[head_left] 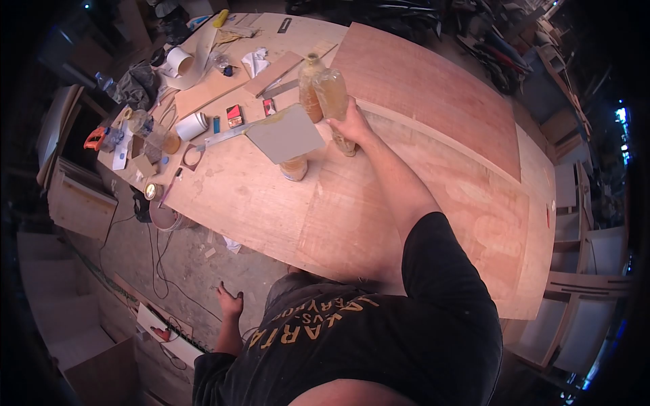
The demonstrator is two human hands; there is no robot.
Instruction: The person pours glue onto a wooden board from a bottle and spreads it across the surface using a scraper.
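Observation:
My right hand [353, 123] is closed around a clear plastic bottle [332, 95] with yellowish contents, over the wooden table. Right behind it stands another bottle [311, 84] with amber liquid at its bottom. Below my fingers shows a further clear bottle-like piece [344, 144]; I cannot tell whether it belongs to the held bottle. To the left, a flat grey panel [283, 134] rests over a jar [294, 168], with a metal strip [227, 135] reaching out leftward. My left hand [231, 302] hangs low beside my body, fingers apart, holding nothing.
A large plywood sheet [426, 95] lies on the far side of the table [237, 203]. Several bottles, a white roll [192, 126], a red box [234, 116] and wood strips crowd the left end. A bucket [164, 216] and cables [157, 267] are on the floor.

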